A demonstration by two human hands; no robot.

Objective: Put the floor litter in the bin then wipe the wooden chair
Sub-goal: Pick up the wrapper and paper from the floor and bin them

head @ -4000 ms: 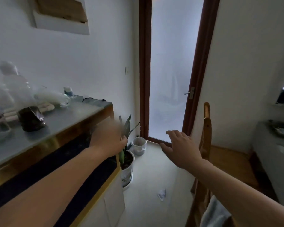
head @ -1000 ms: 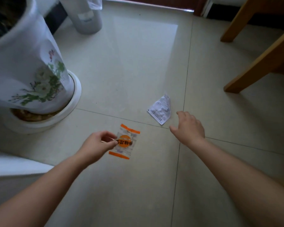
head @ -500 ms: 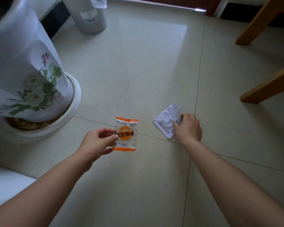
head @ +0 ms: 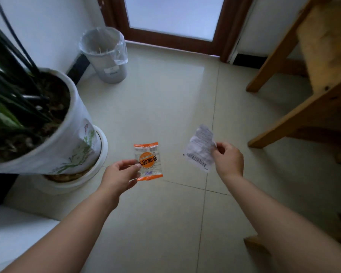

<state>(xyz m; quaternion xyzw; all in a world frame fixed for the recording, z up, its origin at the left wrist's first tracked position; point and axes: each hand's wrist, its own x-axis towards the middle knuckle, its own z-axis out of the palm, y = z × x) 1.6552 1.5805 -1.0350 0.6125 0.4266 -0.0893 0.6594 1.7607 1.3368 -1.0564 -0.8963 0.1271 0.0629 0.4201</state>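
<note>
- A second earlier my right hand (head: 229, 158) was only reaching for the white wrapper (head: 199, 148) on the floor; now it pinched that crinkled, printed scrap in the air.
- My left hand (head: 120, 175) kept its pinch on the glossy orange sachet (head: 148, 160).
- No litter showed on the smooth tiles, so binning came next, I judged.
- The grey bin (head: 106, 56), lined with thin clear plastic, stood ahead by the wall; the wooden chair (head: 311, 79) stood at my right.
</note>
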